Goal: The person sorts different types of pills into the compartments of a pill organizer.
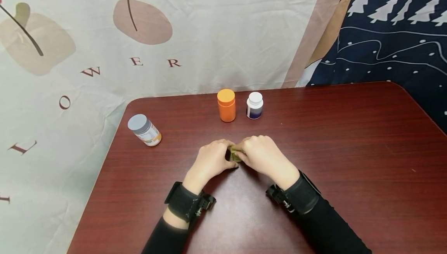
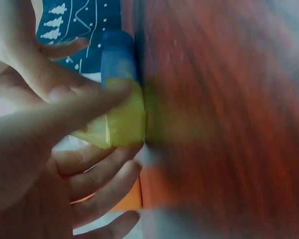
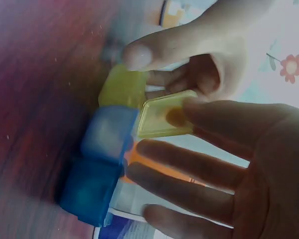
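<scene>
In the head view, the case [image 1: 236, 155] was a small greenish-yellow patch between the hands, low over the reddish-brown table [image 1: 349, 160], nearer the person than the orange bottle [image 1: 227, 108] and white bottle [image 1: 255, 106]. The left hand [image 1: 214, 157] curled about one side of it — thumb below, fingers above — while the right hand [image 1: 263, 155] met it from the other side. The left wrist view showed a blurred, translucent yellow end with a blue part beyond it; the left thumb lay across the yellow, its fingers behind, grasping the case. In the right wrist view the case was a row of yellow, pale blue and teal compartments, and the yellow lid [image 3: 154, 124] stood raised. The right thumb touched that lid, its tip showing amber through the plastic, and the other fingers were loosely extended, released rather than clenched.
</scene>
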{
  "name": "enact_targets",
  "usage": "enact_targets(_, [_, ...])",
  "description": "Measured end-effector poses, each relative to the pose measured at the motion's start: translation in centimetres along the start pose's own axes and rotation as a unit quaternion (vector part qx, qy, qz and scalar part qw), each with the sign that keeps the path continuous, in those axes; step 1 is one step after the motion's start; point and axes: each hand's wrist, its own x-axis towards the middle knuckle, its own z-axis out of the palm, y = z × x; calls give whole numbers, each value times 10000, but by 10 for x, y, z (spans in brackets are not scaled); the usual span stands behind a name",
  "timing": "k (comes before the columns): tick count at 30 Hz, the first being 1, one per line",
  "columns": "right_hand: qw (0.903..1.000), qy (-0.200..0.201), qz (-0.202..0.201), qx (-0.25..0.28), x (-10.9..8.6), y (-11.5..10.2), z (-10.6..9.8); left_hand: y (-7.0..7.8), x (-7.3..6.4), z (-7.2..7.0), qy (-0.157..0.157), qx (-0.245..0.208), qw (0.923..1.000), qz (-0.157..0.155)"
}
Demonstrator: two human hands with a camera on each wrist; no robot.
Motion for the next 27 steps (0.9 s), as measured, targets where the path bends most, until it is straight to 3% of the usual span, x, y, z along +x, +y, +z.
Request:
enact_targets(3, [9992, -31, 293, 269, 5, 2, -2, -18, 9, 17, -119, -132, 9998, -111])
enact_targets(10, [9930, 156, 936, 697, 21, 9, 2, -24, 12, 22, -216, -134, 9989, -401])
enact_targets(16, [9873, 283, 1336, 810, 27, 11, 7, -21, 9, 19, -258, -194, 9977, -596])
enact_targets(21, [9870, 251, 1381, 785, 27, 11, 9, -24, 10, 15, -334, -337, 9969, -623])
enact_targets(27, [9880, 138, 1370, 703, 25, 8, 9, -33, 9, 5, -191, -410, 9967, -677])
